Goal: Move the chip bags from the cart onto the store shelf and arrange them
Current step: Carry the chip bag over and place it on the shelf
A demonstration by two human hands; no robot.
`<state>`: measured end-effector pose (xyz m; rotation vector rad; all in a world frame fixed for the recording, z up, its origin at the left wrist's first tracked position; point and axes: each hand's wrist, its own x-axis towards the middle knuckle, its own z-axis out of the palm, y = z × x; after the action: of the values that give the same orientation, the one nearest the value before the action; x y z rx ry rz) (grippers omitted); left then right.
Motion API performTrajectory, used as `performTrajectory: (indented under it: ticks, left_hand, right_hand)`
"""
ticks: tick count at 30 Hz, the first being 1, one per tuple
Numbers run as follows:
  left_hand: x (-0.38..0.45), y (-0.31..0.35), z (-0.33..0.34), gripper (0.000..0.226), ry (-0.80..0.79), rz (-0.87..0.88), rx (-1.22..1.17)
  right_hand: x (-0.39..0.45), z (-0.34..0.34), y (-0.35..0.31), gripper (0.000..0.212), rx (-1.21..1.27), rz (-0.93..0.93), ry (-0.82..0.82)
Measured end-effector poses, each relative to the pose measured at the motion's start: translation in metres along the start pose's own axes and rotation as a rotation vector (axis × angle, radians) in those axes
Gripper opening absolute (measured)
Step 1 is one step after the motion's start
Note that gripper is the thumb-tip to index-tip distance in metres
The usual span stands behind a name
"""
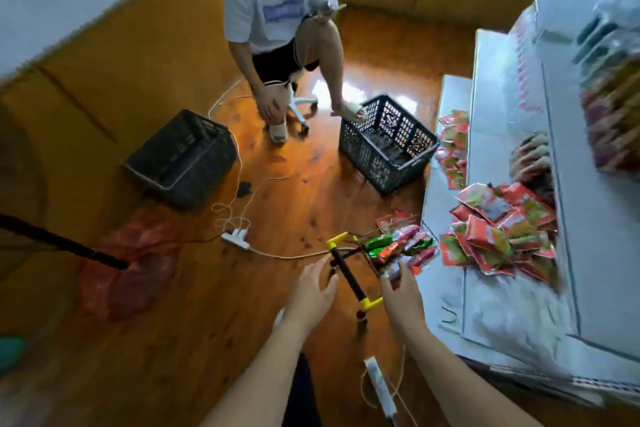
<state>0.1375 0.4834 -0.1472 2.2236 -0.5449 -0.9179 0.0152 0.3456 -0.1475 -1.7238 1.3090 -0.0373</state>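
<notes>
Wood floor [180, 340], crates, cords; white shelf [512, 305] w/ bags

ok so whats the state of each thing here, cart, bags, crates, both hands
cart: upright on the floor, loaded with bags
chip bags: loose heap on the shelf, not arranged
blue crate: upright, open top
black crate: upside down on the floor
left hand: open, beside the cart handle
right hand: gripping a packet at the cart
</notes>
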Motion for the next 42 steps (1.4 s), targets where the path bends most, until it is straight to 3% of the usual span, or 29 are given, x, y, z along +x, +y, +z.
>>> performTrajectory:
  ticks: [5,10,16,21,25,30,36,39,42]
  left_hand:
    - [0.094,0.008,-0.027,0.052,-0.223,0.081,0.156]
    - [0.179,0.013,0.002,0.056,-0.404,0.107,0.317]
    - [0.275,-0.010,0.111,0.061,-0.548,0.161,0.398]
    - [0.369,-0.053,0.233,0.062,-0.599,0.101,0.372]
    - [0.406,-0.086,0.298,0.044,-0.768,0.132,0.372]
    - [0.372,-0.036,0.255,0.061,-0.786,0.198,0.260]
    - [0.302,0.051,0.148,0.098,-0.759,0.572,0.554]
    - [0.255,0.103,0.095,0.103,-0.755,0.713,0.554]
    - [0.201,0.140,0.059,0.093,-0.729,0.757,0.429]
  right_hand:
    - [0.046,0.013,-0.014,0.063,0.117,0.322,0.103]
    - [0.096,0.023,0.001,0.066,0.165,0.505,0.158]
    - [0.198,0.054,0.071,0.041,0.233,0.616,0.194]
    - [0.302,0.096,0.158,0.031,0.050,0.598,0.231]
    - [0.348,0.118,0.196,0.025,-0.003,0.644,0.217]
    - [0.332,0.089,0.162,0.025,0.045,0.619,0.373]
    - [0.233,0.008,0.070,0.048,0.331,0.655,0.410]
    - [0.172,-0.025,0.019,0.064,0.509,0.676,0.441]
    - [0.101,-0.047,-0.016,0.089,0.648,0.610,0.439]
